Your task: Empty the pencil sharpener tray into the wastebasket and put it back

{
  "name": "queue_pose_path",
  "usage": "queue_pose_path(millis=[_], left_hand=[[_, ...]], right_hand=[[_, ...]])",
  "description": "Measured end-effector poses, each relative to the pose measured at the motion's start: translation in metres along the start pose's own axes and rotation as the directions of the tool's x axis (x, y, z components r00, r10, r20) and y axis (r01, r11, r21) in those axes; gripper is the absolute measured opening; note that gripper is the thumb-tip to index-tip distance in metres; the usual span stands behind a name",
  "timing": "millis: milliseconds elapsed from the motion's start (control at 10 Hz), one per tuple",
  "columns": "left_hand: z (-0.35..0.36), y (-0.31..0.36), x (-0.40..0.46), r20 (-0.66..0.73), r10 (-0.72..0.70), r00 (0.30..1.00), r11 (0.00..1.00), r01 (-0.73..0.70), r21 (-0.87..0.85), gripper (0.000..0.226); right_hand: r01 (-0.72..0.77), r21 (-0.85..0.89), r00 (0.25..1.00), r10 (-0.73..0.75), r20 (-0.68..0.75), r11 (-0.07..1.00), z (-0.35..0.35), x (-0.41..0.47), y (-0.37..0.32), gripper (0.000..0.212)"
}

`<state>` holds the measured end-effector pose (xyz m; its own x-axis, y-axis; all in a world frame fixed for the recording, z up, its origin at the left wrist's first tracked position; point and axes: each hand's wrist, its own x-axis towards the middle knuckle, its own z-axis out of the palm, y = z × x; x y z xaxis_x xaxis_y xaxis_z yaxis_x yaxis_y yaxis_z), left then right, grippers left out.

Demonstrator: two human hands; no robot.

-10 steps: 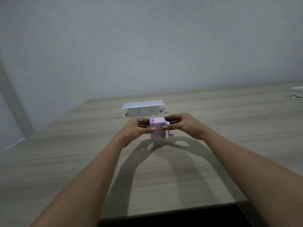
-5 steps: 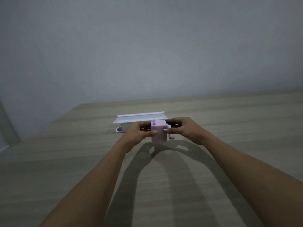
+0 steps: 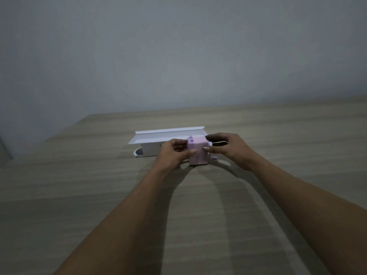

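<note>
Pink sharpener (image 3: 197,153) upright on table (image 3: 99,195), just in front of white socket box (image 3: 156,140). Left hand (image 3: 172,153) & right hand (image 3: 228,148) fingers clamped on its sides. Risk: tray sticks, jerks free, shavings spill; wastebasket not in view.

Single head view, looking forward and down along both forearms onto the surface (image 3: 99,195), wall behind.

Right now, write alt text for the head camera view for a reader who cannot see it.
Two bare hands, the left hand and the right hand, grip a small pink pencil sharpener from either side on a wooden table. Just behind it sits a white pop-up socket box with its lid raised, before a plain grey wall.
</note>
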<state>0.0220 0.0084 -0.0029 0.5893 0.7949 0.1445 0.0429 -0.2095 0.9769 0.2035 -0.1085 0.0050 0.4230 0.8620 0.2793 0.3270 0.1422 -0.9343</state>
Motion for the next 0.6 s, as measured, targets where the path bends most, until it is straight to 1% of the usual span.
queue_pose_path(millis=[200, 300, 400, 500, 600], left_hand=[[0.008, -0.01, 0.015, -0.019, 0.026, 0.999, 1.0, -0.026, -0.011, 0.049], [0.009, -0.016, 0.02, -0.03, 0.037, 0.999, 0.999, -0.037, -0.008, 0.049], [0.009, -0.016, 0.02, -0.022, 0.044, 0.999, 0.999, -0.044, -0.016, 0.053], [0.004, -0.016, 0.017, -0.01, 0.02, 1.0, 1.0, -0.02, -0.001, 0.064], [-0.004, -0.013, 0.006, -0.028, -0.001, 1.0, 1.0, 0.002, 0.022, 0.075]], right_hand=[[0.028, -0.02, 0.996, -0.03, -0.089, 0.999, 0.001, 0.006, 0.013, 0.047], [0.022, 0.006, 0.994, -0.021, -0.106, 1.0, 0.002, 0.007, 0.015, 0.045], [0.014, 0.008, 0.995, -0.013, -0.099, 1.0, 0.001, 0.006, 0.014, 0.047], [-0.006, -0.049, 0.993, 0.0, -0.117, 0.999, -0.001, 0.007, 0.013, 0.059], [-0.033, -0.124, 0.986, 0.012, -0.164, 0.992, -0.002, 0.002, 0.009, 0.067]])
